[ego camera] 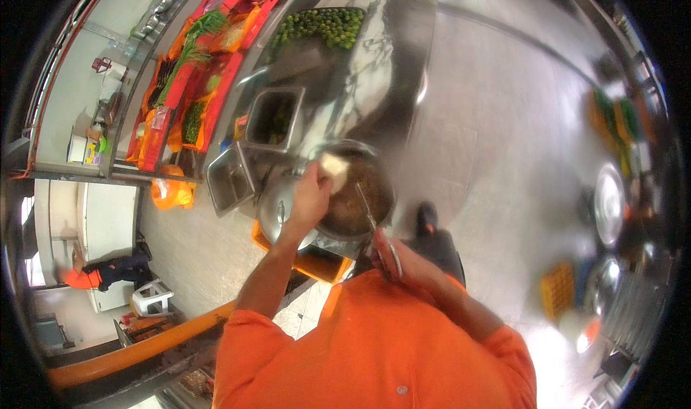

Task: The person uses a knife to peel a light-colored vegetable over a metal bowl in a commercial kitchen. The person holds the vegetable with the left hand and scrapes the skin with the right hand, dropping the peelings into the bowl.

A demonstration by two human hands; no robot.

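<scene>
My left hand (312,195) grips a pale, cream-coloured piece of food (334,171) over the left side of a large round metal pot (351,231). Brown contents show inside the pot. My right hand (393,255), near the pot's lower right rim, is closed on a long metal utensil (367,206) with loop-like handles, perhaps scissors or tongs; its tip points into the pot. A round metal lid (275,214) with a handle lies left of the pot, partly behind my left forearm.
Metal pans (230,179) and a tray of small green fruits (324,25) stand beyond the pot. Red crates (216,96) of vegetables line the left. An orange crate (324,266) sits below the lid. Another person (102,274) is at far left.
</scene>
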